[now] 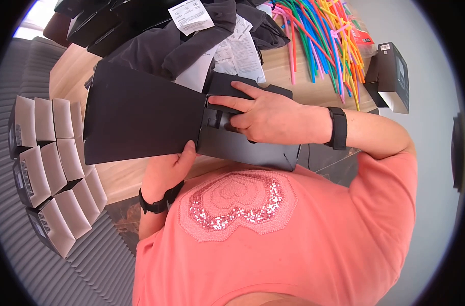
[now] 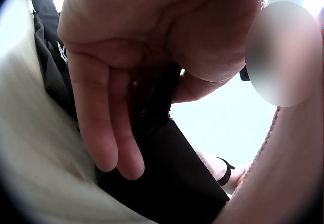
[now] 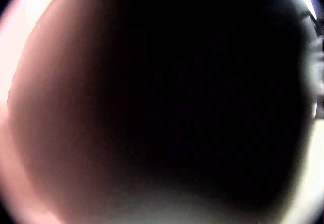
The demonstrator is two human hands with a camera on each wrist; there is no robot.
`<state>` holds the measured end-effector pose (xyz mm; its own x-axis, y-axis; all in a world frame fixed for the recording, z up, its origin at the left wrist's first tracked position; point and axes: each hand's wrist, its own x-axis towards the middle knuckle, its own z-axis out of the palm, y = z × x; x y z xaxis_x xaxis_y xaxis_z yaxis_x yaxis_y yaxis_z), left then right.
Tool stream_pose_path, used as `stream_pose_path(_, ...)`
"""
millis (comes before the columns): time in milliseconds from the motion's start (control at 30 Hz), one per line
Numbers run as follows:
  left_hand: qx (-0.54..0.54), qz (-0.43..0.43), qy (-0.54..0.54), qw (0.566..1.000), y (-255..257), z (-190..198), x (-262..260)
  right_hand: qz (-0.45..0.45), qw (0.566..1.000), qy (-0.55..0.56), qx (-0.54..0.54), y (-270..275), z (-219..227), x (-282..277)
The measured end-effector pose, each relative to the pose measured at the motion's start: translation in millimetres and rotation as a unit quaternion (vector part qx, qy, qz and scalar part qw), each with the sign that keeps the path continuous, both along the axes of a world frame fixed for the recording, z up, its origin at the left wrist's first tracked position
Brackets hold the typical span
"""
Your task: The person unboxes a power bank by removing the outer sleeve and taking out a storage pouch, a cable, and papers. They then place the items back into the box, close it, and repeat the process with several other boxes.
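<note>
A black cardboard box (image 1: 248,148) with its large flap (image 1: 143,115) folded out to the left is held in front of the person's body. The left hand (image 1: 174,166) pinches its near edge by the fold, thumb on top. In the left wrist view, fingers (image 2: 104,128) of that hand lie along the underside of the black card (image 2: 172,173). Over the box's opening, the right hand (image 1: 278,117) spreads its fingers, two reaching toward the fold and others dipping inside. A greyish part (image 1: 225,121) shows below them, mostly covered. The right wrist view is almost wholly dark.
Dark grey fabric (image 1: 161,48) with paper labels (image 1: 191,18) lies behind the box. Colourful straws (image 1: 319,41) are spread at the back right, near another black box (image 1: 393,76). Stacked boxes (image 1: 54,168) stand at left beyond the wooden table (image 1: 123,178).
</note>
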<state>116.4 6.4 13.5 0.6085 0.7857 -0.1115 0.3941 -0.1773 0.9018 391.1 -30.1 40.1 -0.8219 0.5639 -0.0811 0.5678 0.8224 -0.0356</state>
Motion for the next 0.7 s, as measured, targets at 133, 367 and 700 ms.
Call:
stream_pose_path(133, 0.028, 0.002, 0.018, 0.999, -1.8, 4.8, 0.4, 0.004, 0.997, 0.072, -0.04, 6.3, -5.9, 6.2)
stream_pose_path(367, 0.035, 0.03, 0.021, 0.999, 0.7, -6.8, -9.4, -0.142, 0.907, 0.397, 0.024, 42.2, 48.7, 19.0)
stream_pose_path(700, 0.075, -0.005, 0.018, 0.997, -3.8, -6.4, -1.3, -0.094, 0.936, 0.295, 0.171, 87.4, 68.3, 21.1)
